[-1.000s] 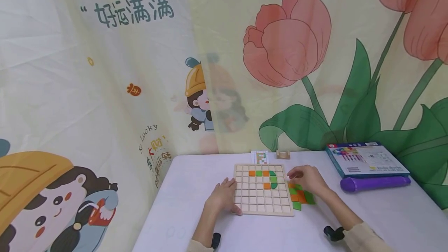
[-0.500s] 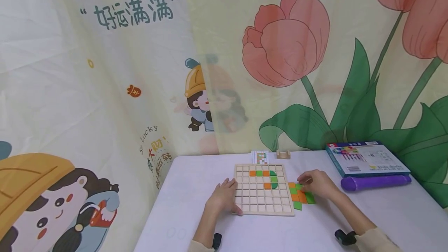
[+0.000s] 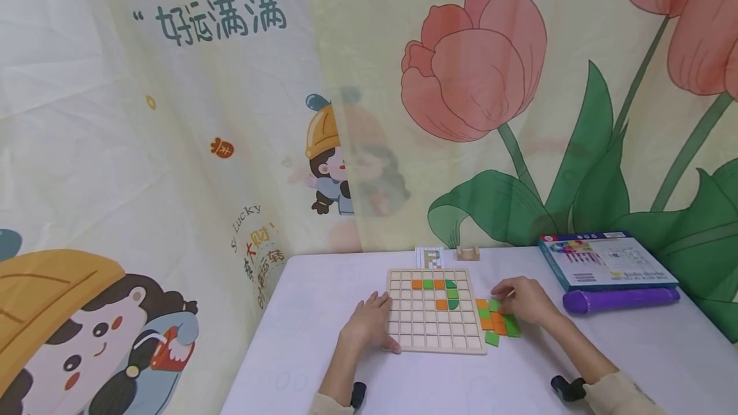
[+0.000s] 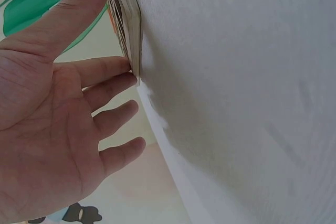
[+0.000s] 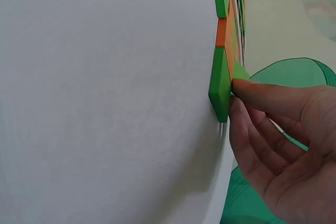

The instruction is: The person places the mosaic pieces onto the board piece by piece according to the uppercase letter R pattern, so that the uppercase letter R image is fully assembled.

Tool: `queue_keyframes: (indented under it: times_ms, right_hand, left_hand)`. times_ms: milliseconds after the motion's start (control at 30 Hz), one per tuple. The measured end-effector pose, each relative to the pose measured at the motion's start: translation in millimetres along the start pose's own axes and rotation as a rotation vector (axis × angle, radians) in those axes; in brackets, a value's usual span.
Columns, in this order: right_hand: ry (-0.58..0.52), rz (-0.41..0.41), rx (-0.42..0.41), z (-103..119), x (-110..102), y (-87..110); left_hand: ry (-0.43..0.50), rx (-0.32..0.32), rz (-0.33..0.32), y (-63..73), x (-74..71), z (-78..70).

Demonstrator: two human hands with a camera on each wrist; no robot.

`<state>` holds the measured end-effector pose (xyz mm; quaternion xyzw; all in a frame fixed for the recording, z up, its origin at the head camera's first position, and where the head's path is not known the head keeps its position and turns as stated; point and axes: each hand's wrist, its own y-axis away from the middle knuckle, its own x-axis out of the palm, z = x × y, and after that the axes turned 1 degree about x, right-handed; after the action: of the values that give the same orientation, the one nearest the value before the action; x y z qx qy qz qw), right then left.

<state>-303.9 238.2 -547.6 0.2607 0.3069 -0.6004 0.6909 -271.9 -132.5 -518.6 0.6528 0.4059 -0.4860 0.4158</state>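
Observation:
A wooden grid board (image 3: 423, 325) lies on the white table, with several orange and green tiles (image 3: 428, 284) in its upper cells. My left hand (image 3: 368, 324) rests along its left edge; in the left wrist view the thumb and extended fingertips touch the board's side (image 4: 135, 40). Right of the board is a cluster of loose orange and green tiles (image 3: 497, 321). My right hand (image 3: 523, 300) is at the far side of this cluster, thumb and forefinger pinching a light green tile (image 5: 239, 72). The fingertips partly hide that tile.
Behind the board stand a pattern card (image 3: 430, 257) and a small wooden holder (image 3: 467, 253). A flat box (image 3: 608, 262) and a purple tube (image 3: 619, 300) lie at the back right. A printed curtain (image 3: 369, 114) hangs behind the table.
My right hand has shifted right, from beside the board's right edge to the far side of the loose tiles, and stays there. My left hand holds its place at the board.

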Motion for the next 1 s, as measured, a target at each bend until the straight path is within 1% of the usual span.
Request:
queue_keyframes:
  times_ms: [133, 300, 400, 533, 600, 767, 1000]
  right_hand:
    - [-0.020, 0.000, 0.007, 2.3, -1.5, -3.9]
    - [-0.044, -0.008, 0.032, 5.2, -3.9, -7.6]
    - [-0.052, -0.015, 0.008, 8.8, -5.1, -9.1]
    - [-0.067, -0.030, -0.013, 18.9, -5.1, -13.1]
    - [-0.080, -0.040, -0.008, 24.6, -4.1, -16.3]
    - [-0.113, -0.048, -0.001, 34.0, 2.9, -24.1]
    - [-0.150, -0.038, -0.007, 37.1, 17.9, -31.1]
  left_hand:
    - [-0.008, -0.006, 0.000, 0.3, 0.7, 0.5]
    - [-0.021, 0.004, 0.001, -0.5, 1.3, -0.1]
    - [-0.026, -0.002, 0.004, -0.7, 3.0, 0.6]
    - [-0.030, -0.004, 0.001, -0.8, 3.0, 0.7]
    - [-0.033, 0.000, -0.001, -1.8, 1.7, 0.2]
    - [-0.029, -0.005, -0.003, -2.7, 1.4, 0.0]
    - [-0.025, -0.007, 0.005, -0.8, 1.2, -0.6]
